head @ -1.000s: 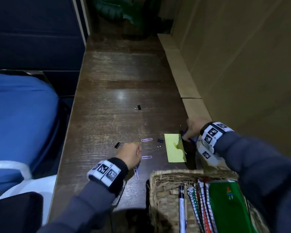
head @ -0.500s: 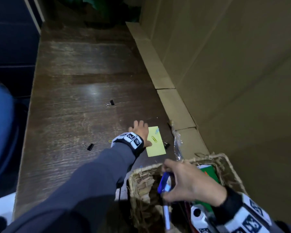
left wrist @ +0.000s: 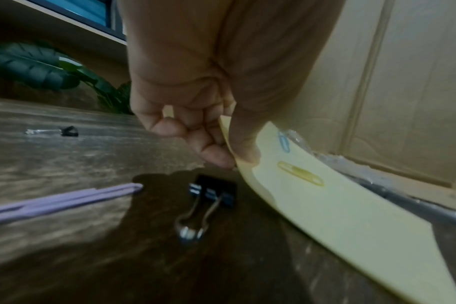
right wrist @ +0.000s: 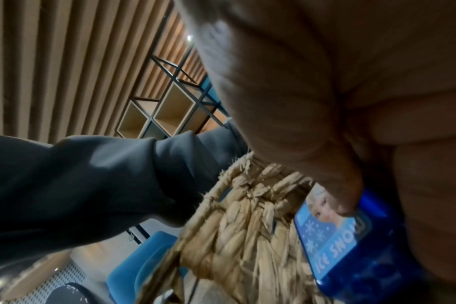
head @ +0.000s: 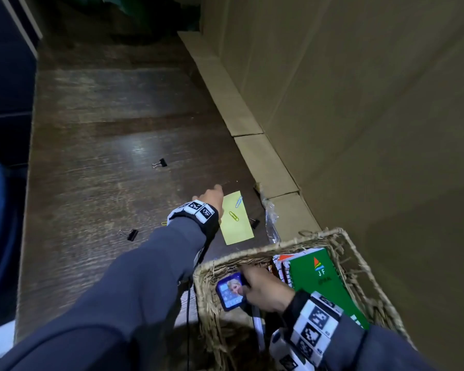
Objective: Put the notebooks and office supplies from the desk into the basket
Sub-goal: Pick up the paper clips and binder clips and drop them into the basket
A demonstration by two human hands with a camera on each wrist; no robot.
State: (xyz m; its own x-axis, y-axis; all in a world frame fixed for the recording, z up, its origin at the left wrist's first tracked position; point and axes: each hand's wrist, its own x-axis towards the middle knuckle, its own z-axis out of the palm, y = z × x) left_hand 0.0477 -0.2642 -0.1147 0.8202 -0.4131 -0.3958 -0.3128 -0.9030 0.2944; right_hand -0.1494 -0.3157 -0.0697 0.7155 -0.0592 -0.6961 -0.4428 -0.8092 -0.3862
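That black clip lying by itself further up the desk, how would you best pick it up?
Probably by its two wire handles. The binder clip lies flat on the desk, handles pointing left, black body to the right. Come down from above at the left end and pinch the wires with finger and thumb; they stick out, while the body is low and small.

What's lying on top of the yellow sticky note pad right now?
Two paper clips lie on the yellow pad: a blue paper clip and a yellow-green paper clip. The left hand pinches its edge, hiding that corner.
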